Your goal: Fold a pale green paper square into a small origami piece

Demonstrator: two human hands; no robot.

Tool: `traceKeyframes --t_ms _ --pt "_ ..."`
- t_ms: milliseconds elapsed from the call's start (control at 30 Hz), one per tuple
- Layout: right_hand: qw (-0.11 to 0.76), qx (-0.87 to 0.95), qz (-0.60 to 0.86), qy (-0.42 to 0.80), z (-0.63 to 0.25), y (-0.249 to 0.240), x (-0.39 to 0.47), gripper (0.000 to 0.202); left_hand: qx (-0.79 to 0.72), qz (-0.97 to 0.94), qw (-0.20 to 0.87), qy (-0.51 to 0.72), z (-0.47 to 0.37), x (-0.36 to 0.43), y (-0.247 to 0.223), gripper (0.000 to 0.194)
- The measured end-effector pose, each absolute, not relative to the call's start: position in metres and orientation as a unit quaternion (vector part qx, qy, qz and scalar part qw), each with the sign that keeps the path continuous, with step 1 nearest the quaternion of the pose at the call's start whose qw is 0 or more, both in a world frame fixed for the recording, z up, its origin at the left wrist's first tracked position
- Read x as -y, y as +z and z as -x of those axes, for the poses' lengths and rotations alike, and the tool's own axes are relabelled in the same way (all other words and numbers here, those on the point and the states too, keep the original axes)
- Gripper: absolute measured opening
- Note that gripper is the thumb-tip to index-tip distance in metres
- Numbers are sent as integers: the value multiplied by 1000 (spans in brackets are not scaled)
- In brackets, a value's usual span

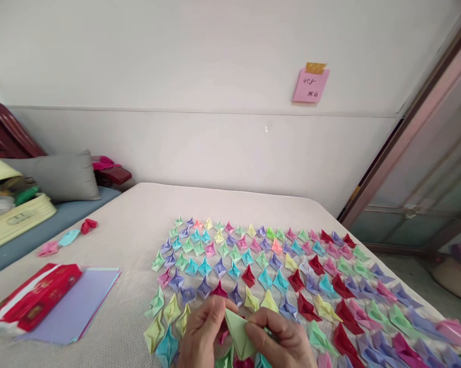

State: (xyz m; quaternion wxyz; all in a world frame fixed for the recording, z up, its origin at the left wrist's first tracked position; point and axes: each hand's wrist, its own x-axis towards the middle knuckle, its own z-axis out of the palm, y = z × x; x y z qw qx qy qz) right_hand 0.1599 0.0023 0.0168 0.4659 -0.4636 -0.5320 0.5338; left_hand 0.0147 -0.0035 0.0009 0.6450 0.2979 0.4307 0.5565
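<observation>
Pale-green folded paper [238, 332] is being pinched by left hand [201, 332] and right hand [280, 340] fingers, probably lightweight, easily creased, best held at edges.

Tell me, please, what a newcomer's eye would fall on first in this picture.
Probably the rows of small, multicoloured folded-paper shapes, spread over the centre and right of the pale textured surface. Next, at the lower centre, comes the pale-green folded paper piece in the fingers of the left hand and right hand. The square pink handwritten note also stands out, taped high on the white wall, right of centre.
</observation>
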Motion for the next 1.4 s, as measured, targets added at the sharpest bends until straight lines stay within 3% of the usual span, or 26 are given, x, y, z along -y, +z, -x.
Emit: traceKeyframes --t_ms 167,467,733,1233,1333,1400 --pt "484 516 471 528 -161 24 -6 34 -375 -363 702 484 -20 2 16 41" --pt "503 505 481 510 -160 21 -4 36 -429 -358 661 501 -11 3 25 30" --pt "506 468 486 537 -162 17 -6 39 -433 -331 667 508 -9 4 24 33" --pt "438 586 510 452 -171 25 -9 38 -439 -391 641 493 -4 0 17 38" --pt "449 622 518 378 -172 21 -8 29 -400 -400 641 519 -5 1 23 33" --pt "481 678 496 250 -172 18 -7 19 -426 -428 595 531 -6 4 27 27"
